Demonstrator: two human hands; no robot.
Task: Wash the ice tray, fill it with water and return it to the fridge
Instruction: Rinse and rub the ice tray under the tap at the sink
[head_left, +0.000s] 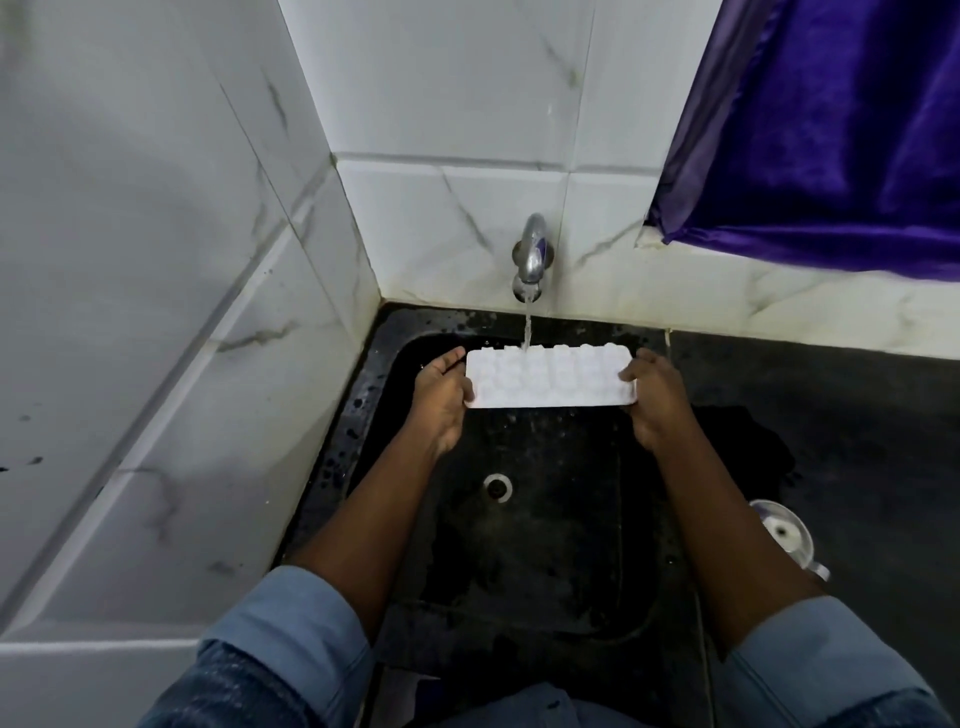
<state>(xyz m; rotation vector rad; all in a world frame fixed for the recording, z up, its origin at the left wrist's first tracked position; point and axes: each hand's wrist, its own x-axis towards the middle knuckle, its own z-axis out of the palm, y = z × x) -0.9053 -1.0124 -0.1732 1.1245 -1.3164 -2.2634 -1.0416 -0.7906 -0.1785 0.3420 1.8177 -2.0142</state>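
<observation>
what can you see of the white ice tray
The white rectangular plastic ice tray has rounded corners and rows of small cells. It is held long side across, above the black sink. The left hand grips its left end, the right hand its right end. Water from the metal wall tap falls onto its far edge.

Readable text, labels, brands, numbers, signs: none in view.
Ice tray (550, 376): white moulded surface, no lettering legible.
Tap (531, 254): a bluish patch on the metal body, too small and blurred to tell whether it is a mark.
Wall tiles (447, 104): grey veining only.
</observation>
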